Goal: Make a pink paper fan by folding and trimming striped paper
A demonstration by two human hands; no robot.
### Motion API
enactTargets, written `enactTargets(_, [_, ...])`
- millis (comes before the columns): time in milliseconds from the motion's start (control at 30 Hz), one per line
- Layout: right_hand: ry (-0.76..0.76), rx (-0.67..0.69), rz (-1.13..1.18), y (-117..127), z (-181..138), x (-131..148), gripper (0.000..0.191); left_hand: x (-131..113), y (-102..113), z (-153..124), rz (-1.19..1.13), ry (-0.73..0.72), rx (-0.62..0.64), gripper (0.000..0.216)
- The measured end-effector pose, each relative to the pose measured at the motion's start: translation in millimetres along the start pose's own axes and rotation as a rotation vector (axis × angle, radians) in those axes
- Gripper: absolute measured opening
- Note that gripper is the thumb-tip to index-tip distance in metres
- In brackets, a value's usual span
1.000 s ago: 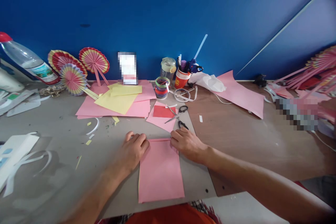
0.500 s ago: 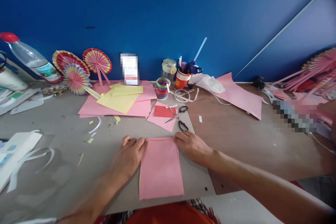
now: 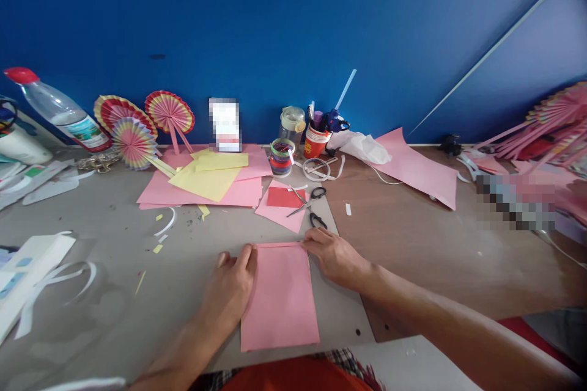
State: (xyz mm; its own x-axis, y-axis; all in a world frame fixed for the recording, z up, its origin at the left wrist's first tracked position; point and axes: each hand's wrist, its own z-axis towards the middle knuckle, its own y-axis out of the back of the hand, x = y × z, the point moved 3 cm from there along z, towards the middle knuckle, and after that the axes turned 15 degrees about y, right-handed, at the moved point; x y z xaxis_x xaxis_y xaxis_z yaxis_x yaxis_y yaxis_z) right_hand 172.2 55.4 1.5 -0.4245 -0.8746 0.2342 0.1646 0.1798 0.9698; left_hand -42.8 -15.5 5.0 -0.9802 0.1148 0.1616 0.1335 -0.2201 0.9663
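Observation:
A pink sheet of paper (image 3: 280, 299) lies at the table's near edge, with a narrow folded strip along its far edge. My left hand (image 3: 232, 287) is closed at the far left corner, thumb and fingers pressed on the fold. At the opposite corner, my right hand (image 3: 334, 256) pinches the other end of the strip. Just beyond my right hand lie open scissors (image 3: 316, 203) with black handles, partly over a red paper piece (image 3: 285, 197) and a smaller pink sheet.
Yellow sheets (image 3: 208, 180) rest on a pink paper stack (image 3: 151, 189). Pleated paper fans (image 3: 169, 111) lean against the blue wall beside a bottle (image 3: 68, 116). Behind the scissors stand a yarn-wrapped jar (image 3: 280, 159) and a red cup of tools (image 3: 315, 143). Paper scraps lie leftward.
My left hand has drawn slightly nearer along the paper's left side, its fingers more bent. My right hand keeps its pinch. The view has shifted slightly.

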Motion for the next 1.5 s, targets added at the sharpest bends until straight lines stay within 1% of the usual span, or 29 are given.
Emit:
enactTargets(100, [-0.028, 0.024, -0.010, -0.4, 0.6, 0.2, 0.033, -2.6, -1.0, 1.3, -0.028, 0.039, 0.112, 0.051])
enactTargets(167, [-0.038, 0.030, 0.010, 1.3, 2.7, 0.0, 0.033, -0.9, 3.3, 7.5, -0.070, 0.045, 0.209, 0.051])
enactTargets(300, [-0.062, 0.039, 0.162, 12.9, 10.3, -3.1, 0.033, 13.0, 16.8, 26.4, -0.214, 0.055, 0.397, 0.039])
enactTargets(400, [-0.081, 0.094, 0.208, 22.2, 17.1, -4.9, 0.027, 23.2, 21.0, 35.9, -0.340, 0.116, 0.443, 0.035])
enactTargets(500, [-0.116, 0.175, 0.131, 25.2, 24.8, -5.3, 0.024, 23.2, 18.1, 39.5, -0.391, 0.187, 0.446, 0.035])
enactTargets(567, [-0.164, 0.215, 0.057, 25.5, 30.6, -5.0, 0.024, 18.3, 15.6, 41.6, -0.345, 0.223, 0.432, 0.034])
enactTargets(633, [-0.193, 0.238, 0.013, 27.3, 36.3, -2.7, 0.024, 11.5, 15.0, 44.5, -0.266, 0.225, 0.392, 0.032])
enactTargets(733, [-0.173, 0.284, -0.030, 33.8, 42.8, 4.8, 0.019, 2.6, 16.1, 47.3, -0.178, 0.194, 0.320, 0.032])
enactTargets(800, [-0.134, 0.284, -0.110, 38.8, 45.0, 11.2, 0.018, -0.7, 16.4, 45.6, -0.144, 0.185, 0.279, 0.034])
enactTargets(900, [-0.058, 0.171, -0.224, 42.6, 45.4, 20.6, 0.020, -3.5, 14.8, 37.8, -0.105, 0.163, 0.193, 0.034])
enactTargets(967, [-0.029, 0.124, -0.234, 40.3, 43.7, 24.9, 0.021, -5.2, 12.3, 31.2, -0.091, 0.138, 0.121, 0.033])
enactTargets(1033, [-0.052, 0.085, -0.219, 37.8, 41.5, 27.3, 0.021, -7.1, 9.7, 25.4, -0.083, 0.113, 0.055, 0.030])
enactTargets(1067, [-0.070, 0.043, -0.217, 37.6, 40.6, 28.6, 0.022, -7.9, 8.9, 23.2, -0.079, 0.103, 0.023, 0.029])
enactTargets(1100, [-0.077, -0.009, -0.222, 37.8, 40.0, 30.6, 0.025, -8.6, 8.7, 21.5, -0.074, 0.096, -0.008, 0.029])
enactTargets(1167, [-0.037, -0.094, -0.231, 36.1, 39.8, 37.3, 0.038, -9.6, 9.5, 19.5, -0.062, 0.092, -0.055, 0.029])
enactTargets(1200, [0.006, -0.104, -0.226, 32.7, 39.9, 41.4, 0.046, -9.9, 10.2, 19.0, -0.056, 0.093, -0.065, 0.029])
enactTargets(1267, [0.071, -0.065, -0.186, 20.4, 39.6, 47.8, 0.061, -10.5, 11.3, 18.3, -0.051, 0.090, -0.060, 0.029])
enactTargets(1333, [0.067, -0.037, -0.141, 5.5, 37.5, 49.8, 0.072, -11.0, 11.6, 17.7, -0.052, 0.093, -0.057, 0.028])
enactTargets(1400, [0.036, -0.026, -0.104, -8.3, 34.3, 48.5, 0.077, -11.3, 10.8, 16.9, -0.056, 0.098, -0.064, 0.028])
enactTargets(1500, [0.001, -0.014, -0.053, -22.1, 30.0, 44.7, 0.078, -10.2, 8.2, 16.2, -0.064, 0.099, -0.058, 0.028])
